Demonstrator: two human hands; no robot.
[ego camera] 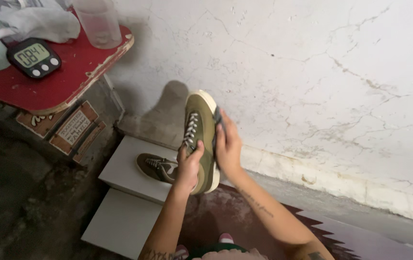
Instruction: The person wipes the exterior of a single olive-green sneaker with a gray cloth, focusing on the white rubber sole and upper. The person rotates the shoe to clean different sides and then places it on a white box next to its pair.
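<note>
**A:** What is each hand doing?

**B:** The left hand is closed around the heel end of an olive-green canvas sneaker with white laces and a cream rubber sole. Its fingers curl over the shoe's opening and the thumb lies on the near side. The shoe is held up in the air, toe pointing up toward the cracked whitewashed wall.

**A:** And the right?

**B:** The right hand presses flat against the shoe's sole side, with a dark cloth or brush pinched under its fingers. I cannot tell which it is.

**A:** So where does the shoe sit relative to the hands?

**B:** Between them: the left grips its lower part and the right bears on its edge, while the toe sticks out above both.

**A:** Anything else nearby?

**B:** A second olive-green sneaker lies on a white box lid just behind the left hand. Up left, a chipped red tabletop holds a black digital timer and a clear plastic cup.
</note>
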